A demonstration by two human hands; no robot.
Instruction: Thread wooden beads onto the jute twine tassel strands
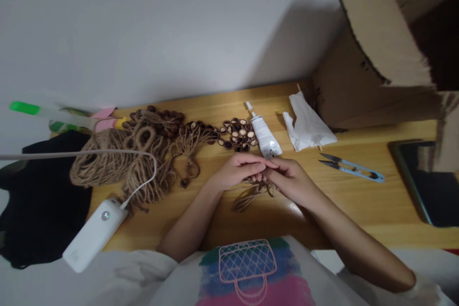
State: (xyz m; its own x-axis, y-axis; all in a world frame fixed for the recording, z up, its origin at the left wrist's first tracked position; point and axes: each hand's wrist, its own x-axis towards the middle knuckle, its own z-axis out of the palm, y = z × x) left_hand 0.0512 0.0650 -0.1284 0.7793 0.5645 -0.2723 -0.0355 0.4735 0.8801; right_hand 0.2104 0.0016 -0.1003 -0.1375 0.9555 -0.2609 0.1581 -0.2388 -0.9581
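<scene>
My left hand (237,170) and my right hand (289,179) meet at the middle of the wooden table (358,201), fingers closed together on a small piece of knotted jute cord (251,193) whose loose strands hang down beneath them. A white glue tube (264,135) lies just beyond my fingertips. Behind it sits a cluster of brown nut shells (239,135).
A heap of jute twine and knotted pieces (125,160) fills the left of the table, with a white power bank (93,234) and its cable in front. Blue thread snips (353,168) lie right, near crumpled tissue (308,126), a cardboard box (376,57) and a dark tablet (426,181).
</scene>
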